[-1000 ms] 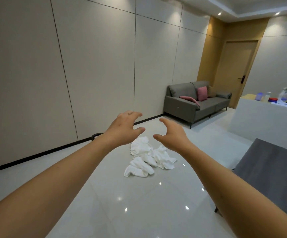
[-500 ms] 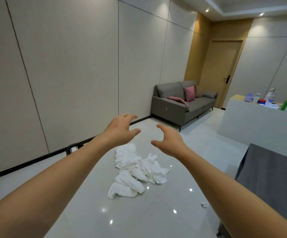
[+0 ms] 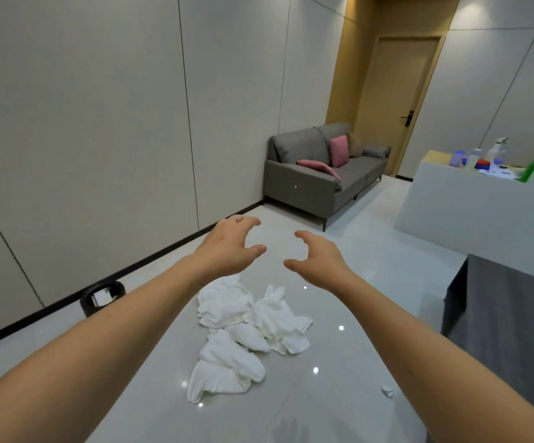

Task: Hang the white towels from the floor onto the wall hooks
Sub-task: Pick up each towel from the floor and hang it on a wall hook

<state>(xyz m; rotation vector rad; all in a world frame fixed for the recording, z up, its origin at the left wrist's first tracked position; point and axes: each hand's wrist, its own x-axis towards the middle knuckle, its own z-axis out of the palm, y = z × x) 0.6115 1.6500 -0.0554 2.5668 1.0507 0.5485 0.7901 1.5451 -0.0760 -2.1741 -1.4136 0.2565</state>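
Note:
Several crumpled white towels (image 3: 243, 334) lie in a loose pile on the glossy tiled floor, just ahead of me. My left hand (image 3: 230, 247) and my right hand (image 3: 320, 260) are stretched out side by side in the air above the pile's far end, not touching it. Both hands are empty, with fingers loosely curved and thumbs spread. The beige panelled wall (image 3: 99, 139) runs along the left; no hooks show in this view.
A black round bin (image 3: 102, 297) stands by the wall at the left. A grey sofa (image 3: 320, 174) with pink cushions is further back, beside a door (image 3: 393, 103). A white counter (image 3: 470, 203) with bottles and a dark grey table (image 3: 511, 324) are at the right.
I have moved closer to the towels; they now sit lower and larger in view. The black bin has come into sight at the left. Both hands stay outstretched and empty.

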